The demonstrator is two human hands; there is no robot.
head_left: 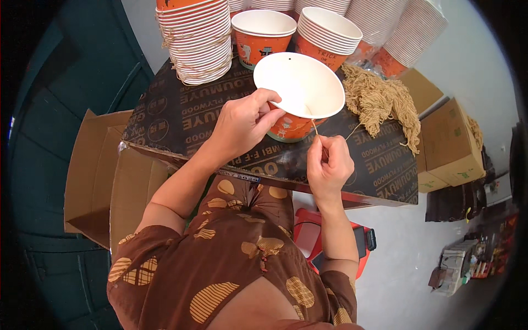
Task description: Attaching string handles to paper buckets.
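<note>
An orange paper bucket (pixel 300 82) with a white inside is tilted toward me over the table. My left hand (pixel 245 121) pinches its rim at the left, thumb outside. A small dark hole shows near the far rim. Tan twine (pixel 314 127) runs from the near rim down to my right hand (pixel 330 162), whose fingers are closed on it just in front of the bucket. To the right lies a loose heap of tan twine (pixel 379 102), from which one strand trails toward my right hand.
A tall stack of twine-strung buckets (pixel 195 44) stands at the back left. Shorter stacks of buckets (pixel 264 38) (pixel 329 36) and wrapped stacks (pixel 415 30) line the back. Cardboard boxes (pixel 91 170) (pixel 451 143) flank the dark plywood table (pixel 187 110). A red stool (pixel 308 234) is below.
</note>
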